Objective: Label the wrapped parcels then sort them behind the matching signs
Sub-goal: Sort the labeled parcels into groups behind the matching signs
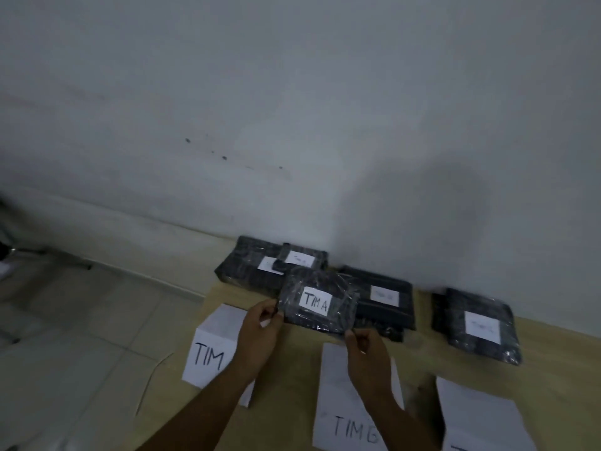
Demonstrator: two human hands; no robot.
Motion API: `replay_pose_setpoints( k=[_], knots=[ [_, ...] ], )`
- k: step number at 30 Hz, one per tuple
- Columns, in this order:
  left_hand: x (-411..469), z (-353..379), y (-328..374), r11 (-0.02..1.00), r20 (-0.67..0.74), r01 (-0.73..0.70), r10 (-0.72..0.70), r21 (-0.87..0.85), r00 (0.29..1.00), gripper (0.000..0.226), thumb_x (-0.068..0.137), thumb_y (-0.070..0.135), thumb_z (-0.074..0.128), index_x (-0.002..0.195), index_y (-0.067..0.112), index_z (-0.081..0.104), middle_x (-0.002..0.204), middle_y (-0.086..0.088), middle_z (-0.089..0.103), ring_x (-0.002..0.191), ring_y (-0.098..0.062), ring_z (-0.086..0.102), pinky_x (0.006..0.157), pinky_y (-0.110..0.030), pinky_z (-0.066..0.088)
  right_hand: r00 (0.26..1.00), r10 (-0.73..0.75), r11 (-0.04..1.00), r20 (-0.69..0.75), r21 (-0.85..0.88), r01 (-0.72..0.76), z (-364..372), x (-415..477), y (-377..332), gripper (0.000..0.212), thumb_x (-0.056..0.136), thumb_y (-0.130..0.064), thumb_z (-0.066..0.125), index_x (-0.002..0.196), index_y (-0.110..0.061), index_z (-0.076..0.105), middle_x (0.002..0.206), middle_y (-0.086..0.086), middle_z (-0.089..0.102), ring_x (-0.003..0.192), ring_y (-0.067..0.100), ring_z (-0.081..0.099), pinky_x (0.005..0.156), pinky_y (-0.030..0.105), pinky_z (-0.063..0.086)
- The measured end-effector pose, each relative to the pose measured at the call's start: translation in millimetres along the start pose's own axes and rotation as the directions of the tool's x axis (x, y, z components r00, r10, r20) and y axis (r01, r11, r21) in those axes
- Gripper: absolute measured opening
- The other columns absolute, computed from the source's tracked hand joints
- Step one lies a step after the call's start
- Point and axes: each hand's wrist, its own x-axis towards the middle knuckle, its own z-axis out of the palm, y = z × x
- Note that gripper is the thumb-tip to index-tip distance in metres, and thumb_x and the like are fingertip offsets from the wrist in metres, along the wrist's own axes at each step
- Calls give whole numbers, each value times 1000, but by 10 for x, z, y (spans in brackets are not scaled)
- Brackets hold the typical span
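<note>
Nearest, white signs on the table (292, 369): the left sign (211, 346) reads TIM, the middle sign (341, 415) TIM B. Just past them the left hand (263, 323) pinches the parcel (318, 304) by its left edge, the right hand (367, 349) pinches its near right corner, label TIM A showing. Behind, other labelled parcels (478, 323) lie by the wall (292, 109)

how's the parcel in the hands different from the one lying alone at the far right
The held parcel is pinched at its edges by the left hand and right hand, up over the table; the far-right parcel lies flat, untouched. The held parcel's label reads TIM A; the far-right parcel's label is too faint to read. Both are dark, wrapped in shiny clear film, with a white label.
</note>
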Motion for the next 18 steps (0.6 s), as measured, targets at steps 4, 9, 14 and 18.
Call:
replay_pose_setpoints(
  k=[4, 9, 14, 18],
  knots=[
    [427, -385, 58, 999, -101, 10, -14, -36, 995, 30, 94, 14, 58, 123, 10, 57, 122, -7, 57, 106, -18, 54, 88, -28, 42, 993, -49, 999, 105, -19, 51, 514, 239, -354, 14, 95, -23, 57, 88, -11, 56, 77, -2, 58, 70, 13, 56, 60, 20, 39],
    [906, -729, 98, 993, -146, -2, -15, -119, 989, 30, 92, 11, 59, 122, 9, 59, 118, -8, 61, 107, -21, 57, 92, -31, 44, 980, -141, 982, 140, -106, 157, 997, 593, -742, 18, 96, -19, 56, 82, -8, 53, 71, -1, 54, 61, 5, 49, 53, 11, 39],
    [1246, -800, 49, 985, -109, -2, -18, -175, 994, 27, 91, 10, 60, 118, 6, 58, 117, -8, 62, 109, -21, 58, 84, -23, 46, 978, -133, 968, 163, -191, 164, 1243, 940, -885, 22, 96, -29, 55, 84, -11, 55, 74, 4, 60, 71, 20, 59, 68, 36, 51],
    [1391, -728, -24, 984, -96, 58, -75, -171, 993, 27, 90, 13, 63, 116, 12, 58, 118, -6, 62, 110, -21, 59, 82, -23, 45, 960, -193, 940, 203, -244, 240, 1304, 1007, -897, 22, 94, -34, 58, 81, -17, 56, 72, -1, 61, 68, 15, 60, 68, 35, 52]
  ],
)
